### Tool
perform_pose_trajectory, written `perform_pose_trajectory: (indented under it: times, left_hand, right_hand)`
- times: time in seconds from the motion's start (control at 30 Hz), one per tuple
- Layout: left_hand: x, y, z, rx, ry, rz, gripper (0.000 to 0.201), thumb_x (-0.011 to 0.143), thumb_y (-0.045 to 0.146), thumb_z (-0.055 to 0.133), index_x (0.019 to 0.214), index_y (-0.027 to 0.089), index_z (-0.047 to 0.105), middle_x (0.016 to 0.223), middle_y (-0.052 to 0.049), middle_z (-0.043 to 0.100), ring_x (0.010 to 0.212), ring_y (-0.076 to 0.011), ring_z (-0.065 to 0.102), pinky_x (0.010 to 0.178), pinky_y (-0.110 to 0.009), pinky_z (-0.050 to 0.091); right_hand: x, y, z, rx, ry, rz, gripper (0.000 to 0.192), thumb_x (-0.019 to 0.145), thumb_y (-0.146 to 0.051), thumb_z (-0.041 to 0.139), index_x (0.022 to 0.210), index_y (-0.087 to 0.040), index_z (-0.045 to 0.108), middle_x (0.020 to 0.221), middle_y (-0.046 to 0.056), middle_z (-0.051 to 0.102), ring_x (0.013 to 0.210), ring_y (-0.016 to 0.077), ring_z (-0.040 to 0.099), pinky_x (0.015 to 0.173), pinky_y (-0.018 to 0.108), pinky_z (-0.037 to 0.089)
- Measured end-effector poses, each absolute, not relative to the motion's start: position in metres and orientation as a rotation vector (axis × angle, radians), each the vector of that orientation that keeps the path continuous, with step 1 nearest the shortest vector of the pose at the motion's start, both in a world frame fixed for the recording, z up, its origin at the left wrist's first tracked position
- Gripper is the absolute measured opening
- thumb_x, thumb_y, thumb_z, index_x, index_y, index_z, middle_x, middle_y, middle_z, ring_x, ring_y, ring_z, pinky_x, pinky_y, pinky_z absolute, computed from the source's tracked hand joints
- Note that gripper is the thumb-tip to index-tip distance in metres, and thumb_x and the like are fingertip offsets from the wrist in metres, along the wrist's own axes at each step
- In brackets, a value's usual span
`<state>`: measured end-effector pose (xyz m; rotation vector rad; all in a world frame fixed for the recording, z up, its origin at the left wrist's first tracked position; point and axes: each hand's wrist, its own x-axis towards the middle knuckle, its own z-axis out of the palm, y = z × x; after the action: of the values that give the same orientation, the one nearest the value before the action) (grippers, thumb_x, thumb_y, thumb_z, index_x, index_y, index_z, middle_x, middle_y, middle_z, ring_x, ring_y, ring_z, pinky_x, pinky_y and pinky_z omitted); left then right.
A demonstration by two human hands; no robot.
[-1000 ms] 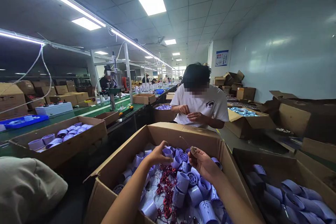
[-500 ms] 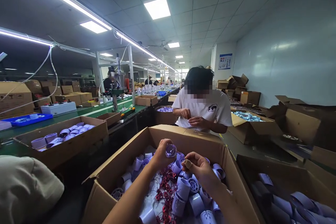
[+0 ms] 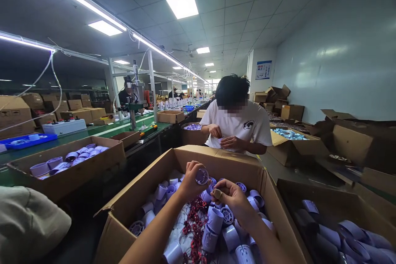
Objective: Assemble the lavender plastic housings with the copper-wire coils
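Note:
My left hand [image 3: 188, 182] grips a lilac plastic cylindrical housing [image 3: 202, 176] above the open carton [image 3: 213, 153], with its round end facing me. Just to its right is my right hand [image 3: 232, 199], thumb and fingers pinched together; whatever they hold is too small to make out. A tan wrap [image 3: 217, 194] covers a fingertip of this hand. Below both hands, the carton contains many loose lilac housings [image 3: 215, 219] and a strip of small red parts with dark wires [image 3: 194, 225] on a pale sheet.
Across the carton a person in a white shirt [image 3: 236, 121] works with both hands close together. A box of lilac housings [image 3: 116, 146] stands at left, another carton [image 3: 287, 189] at right. A green conveyor line with a press [image 3: 136, 97] runs along the left.
The housing in my left hand has turned slightly, showing more of its inside. My right hand has shifted a little left, nearer to it. The view has moved slightly.

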<state>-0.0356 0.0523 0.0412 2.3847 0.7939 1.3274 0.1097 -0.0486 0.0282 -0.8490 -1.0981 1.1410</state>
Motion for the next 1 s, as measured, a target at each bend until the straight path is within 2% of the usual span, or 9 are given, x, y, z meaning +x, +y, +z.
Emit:
perform_pose_trajectory:
  times: [0.4,0.63,0.87,1.0]
  left_hand:
    - [-0.037,0.056,0.039,2.273,0.786,1.285,0.041,0.058,0.016,0.073,0.095,0.021,0.058,0.098,-0.007,0.059,0.1,-0.0254,0.051,0.087,-0.037,0.043]
    - [-0.037,0.051,0.039,2.265,0.829,1.275,0.041,0.059,0.019,0.074,0.096,0.021,0.057,0.096,-0.005,0.066,0.09,-0.023,0.059,0.083,-0.037,0.046]
    - [-0.035,0.047,0.04,2.217,0.775,1.237,0.039,0.063,0.024,0.074,0.095,0.021,0.052,0.086,-0.001,0.064,0.075,-0.0158,0.059,0.069,-0.029,0.049]
    - [-0.034,0.053,0.033,2.247,0.69,1.327,0.049,0.062,0.022,0.075,0.102,0.022,0.048,0.096,-0.003,0.06,0.083,-0.018,0.059,0.076,-0.033,0.05]
  right_hand:
    - [0.111,-0.046,0.025,-0.878,-1.141,1.121,0.039,0.055,-0.046,0.085,0.073,-0.018,0.063,0.062,-0.001,0.067,0.058,0.0142,0.061,0.059,0.027,0.05]
    - [0.111,-0.047,0.026,-0.917,-1.163,1.071,0.038,0.058,-0.046,0.082,0.074,-0.018,0.063,0.064,-0.001,0.067,0.06,0.0133,0.06,0.059,0.026,0.049]
    - [0.11,-0.045,0.022,-0.946,-1.2,1.055,0.04,0.059,-0.05,0.081,0.074,-0.018,0.061,0.061,-0.002,0.064,0.058,0.013,0.058,0.058,0.026,0.048]
    - [0.108,-0.042,0.019,-0.976,-1.197,1.014,0.04,0.061,-0.052,0.078,0.074,-0.019,0.06,0.06,-0.003,0.062,0.056,0.0125,0.057,0.055,0.025,0.046]
